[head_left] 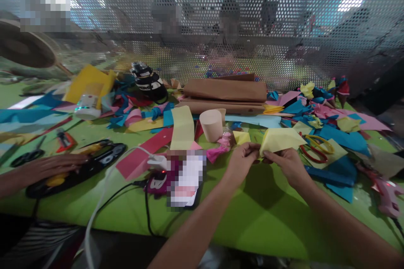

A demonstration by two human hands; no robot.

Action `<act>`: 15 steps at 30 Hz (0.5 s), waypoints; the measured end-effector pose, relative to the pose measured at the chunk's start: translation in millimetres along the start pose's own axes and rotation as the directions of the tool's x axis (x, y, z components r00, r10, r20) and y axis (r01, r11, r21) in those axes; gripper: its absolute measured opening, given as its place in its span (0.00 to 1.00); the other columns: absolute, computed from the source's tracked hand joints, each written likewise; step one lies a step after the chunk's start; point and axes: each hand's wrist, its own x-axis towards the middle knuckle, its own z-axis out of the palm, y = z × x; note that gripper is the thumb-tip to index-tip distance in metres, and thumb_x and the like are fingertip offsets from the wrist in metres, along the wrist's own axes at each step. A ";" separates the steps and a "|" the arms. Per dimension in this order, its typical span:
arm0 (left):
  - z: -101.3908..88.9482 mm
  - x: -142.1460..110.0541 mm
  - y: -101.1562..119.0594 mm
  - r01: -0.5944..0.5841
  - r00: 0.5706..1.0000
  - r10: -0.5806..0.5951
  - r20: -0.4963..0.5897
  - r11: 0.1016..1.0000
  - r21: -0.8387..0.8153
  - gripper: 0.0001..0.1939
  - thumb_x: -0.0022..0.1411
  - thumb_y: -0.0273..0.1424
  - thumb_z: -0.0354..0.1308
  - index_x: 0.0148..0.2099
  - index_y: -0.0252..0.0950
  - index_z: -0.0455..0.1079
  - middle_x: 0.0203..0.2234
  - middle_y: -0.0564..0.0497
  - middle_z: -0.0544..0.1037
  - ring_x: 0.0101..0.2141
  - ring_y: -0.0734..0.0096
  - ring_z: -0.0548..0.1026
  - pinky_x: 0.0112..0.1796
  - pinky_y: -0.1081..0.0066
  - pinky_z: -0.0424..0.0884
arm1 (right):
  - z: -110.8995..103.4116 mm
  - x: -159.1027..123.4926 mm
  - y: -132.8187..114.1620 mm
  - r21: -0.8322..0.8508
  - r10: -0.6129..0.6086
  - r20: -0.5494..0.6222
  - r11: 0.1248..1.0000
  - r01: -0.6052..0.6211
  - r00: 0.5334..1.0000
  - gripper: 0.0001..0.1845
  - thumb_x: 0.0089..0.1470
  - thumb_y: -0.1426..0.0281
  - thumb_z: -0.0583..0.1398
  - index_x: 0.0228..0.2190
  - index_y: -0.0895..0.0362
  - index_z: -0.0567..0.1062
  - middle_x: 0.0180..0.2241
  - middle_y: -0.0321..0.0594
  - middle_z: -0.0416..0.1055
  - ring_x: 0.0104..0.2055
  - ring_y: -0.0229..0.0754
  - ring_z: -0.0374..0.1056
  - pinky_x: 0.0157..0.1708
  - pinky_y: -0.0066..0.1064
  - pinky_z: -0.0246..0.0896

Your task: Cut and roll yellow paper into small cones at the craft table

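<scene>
Green tabletop (261, 222); yellow paper (282, 138) in the wearer's fingers (251, 151)

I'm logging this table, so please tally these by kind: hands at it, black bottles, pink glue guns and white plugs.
Hands: 3 (the left hand and right hand on the yellow paper, plus another person's hand)
Black bottle: 1
Pink glue gun: 1
White plug: 1
Total: 6

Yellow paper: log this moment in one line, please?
left hand: holds yellow paper | right hand: holds same paper | below: green table
</scene>
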 end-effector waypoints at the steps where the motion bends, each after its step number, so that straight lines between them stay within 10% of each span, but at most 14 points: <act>1: 0.0 0.1 -0.3 -0.003 1.000 0.003 0.002 1.000 0.001 0.10 0.61 0.23 0.59 0.45 0.32 0.76 0.38 0.45 0.82 0.35 0.71 0.79 0.41 0.70 0.74 | 0.0 -0.1 -0.1 0.012 0.001 0.001 1.000 -0.001 1.000 0.15 0.42 0.60 0.71 0.30 0.57 0.80 0.28 0.41 0.79 0.27 0.43 0.71 0.31 0.36 0.69; 15: 3.7 2.2 3.2 -0.029 0.997 0.030 -0.075 0.999 0.020 0.13 0.54 0.18 0.62 0.42 0.32 0.78 0.34 0.46 0.83 0.33 0.70 0.79 0.38 0.71 0.74 | -0.4 0.3 5.6 -0.063 -0.095 -0.043 0.994 0.092 0.995 0.20 0.42 0.60 0.71 0.37 0.55 0.78 0.38 0.44 0.81 0.41 0.52 0.74 0.39 0.40 0.70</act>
